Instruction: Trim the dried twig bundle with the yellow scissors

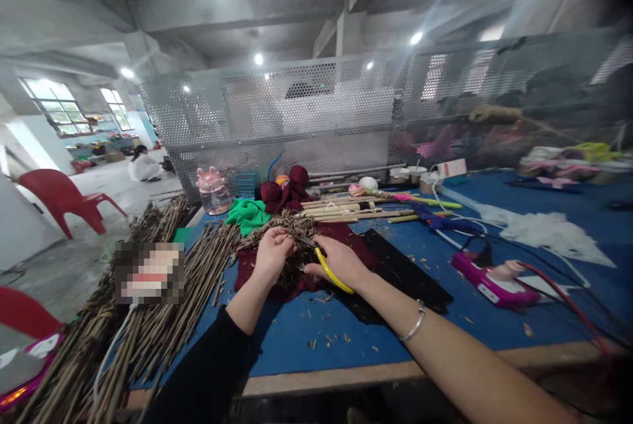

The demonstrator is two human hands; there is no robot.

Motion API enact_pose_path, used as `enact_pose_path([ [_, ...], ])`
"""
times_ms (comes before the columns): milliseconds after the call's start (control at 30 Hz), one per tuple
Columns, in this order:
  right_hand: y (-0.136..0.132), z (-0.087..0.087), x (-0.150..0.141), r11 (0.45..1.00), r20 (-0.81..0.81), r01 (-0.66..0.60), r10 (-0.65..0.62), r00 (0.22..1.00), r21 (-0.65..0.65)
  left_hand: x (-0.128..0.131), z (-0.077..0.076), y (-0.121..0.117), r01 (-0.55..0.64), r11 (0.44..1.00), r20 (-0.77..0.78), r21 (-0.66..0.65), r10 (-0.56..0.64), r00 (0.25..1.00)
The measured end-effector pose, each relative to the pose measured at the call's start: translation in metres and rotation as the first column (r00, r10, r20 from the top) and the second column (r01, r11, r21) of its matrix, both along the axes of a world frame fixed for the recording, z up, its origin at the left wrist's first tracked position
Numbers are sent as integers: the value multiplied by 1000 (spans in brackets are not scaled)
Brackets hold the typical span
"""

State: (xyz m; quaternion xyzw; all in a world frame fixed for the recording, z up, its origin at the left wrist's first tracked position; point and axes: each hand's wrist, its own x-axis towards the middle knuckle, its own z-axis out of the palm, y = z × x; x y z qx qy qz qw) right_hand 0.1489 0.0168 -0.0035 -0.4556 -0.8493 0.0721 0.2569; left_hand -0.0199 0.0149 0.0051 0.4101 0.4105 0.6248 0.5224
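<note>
Scissors with yellow handles (329, 270) are in my right hand (346, 260), which is closed around them. Their dark blades point left, toward my other hand. My left hand (271, 258) is closed in a pinch close to the blade tips; what its fingertips hold is too small to tell. Beneath both hands lies a heap of brown dried plant pieces (291, 271), resting on a dark red cloth (248, 271). A black cloth (388, 256) spreads out to the right of it.
Long dried stalks (185, 299) are piled along the left side, with a blurred-out device on top. A green cloth (247, 214), pink-lidded jar (212, 193) and thin rods (341, 212) lie behind. Right: a purple power strip (494, 282) with cables. A perforated metal screen (277, 114) stands at the back.
</note>
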Motion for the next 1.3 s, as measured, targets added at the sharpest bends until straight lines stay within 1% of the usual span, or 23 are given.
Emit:
enact_pose_path([
  [100, -4, 4, -2, 999, 45, 30, -30, 999, -10, -2, 0, 1, -37, 999, -63, 16, 38, 997],
  [233, -6, 8, -3, 996, 123, 82, -77, 989, -39, -7, -1, 4, -57, 998, -143, 18, 59, 988],
  [333, -7, 6, -4, 994, 162, 104, -97, 982, -29, -10, -4, 6, -76, 997, -193, 20, 78, 978],
  [500, -5, 1, -3, 995, 196, 103, -101, 975, 0, -12, -7, 9, -96, 995, -206, 18, 98, 974],
  [567, -5, 1, -2, 993, 195, 118, -114, 974, -13, -13, -7, 9, -98, 995, -165, -9, 95, 982],
  [600, -5, 1, -2, 991, 191, 132, -126, 973, -20, -13, -6, 9, -95, 995, -119, -31, 90, 989],
  [667, -5, 4, -1, 989, 164, 143, -137, 977, -24, -13, -3, 8, -81, 993, 24, -91, 83, 996],
  [767, -7, 7, 0, 997, 93, 80, -79, 993, -3, -11, 0, 8, -60, 983, 225, -174, 99, 969],
  [833, -7, 7, -1, 999, 80, 34, -34, 996, 9, -10, 2, 8, -59, 979, 293, -193, 115, 949],
  [933, -7, 4, -3, 999, 106, 34, -36, 994, 19, -8, 3, 8, -37, 984, 349, -173, 96, 932],
  [1033, -7, 2, -4, 998, 110, 60, -63, 992, 32, -7, 3, 7, 25, 990, 374, -139, 29, 927],
  [1100, -6, 1, -4, 997, 103, 65, -68, 992, 29, -6, 2, 5, 69, 991, 356, -113, -24, 934],
  [1200, -6, 1, -3, 998, 89, 56, -57, 994, 21, -3, 1, 2, 110, 990, 279, -92, -81, 957],
  [1300, -6, 1, -3, 999, 71, 50, -52, 996, 19, -1, -1, 0, 98, 992, 198, -82, -80, 977],
])
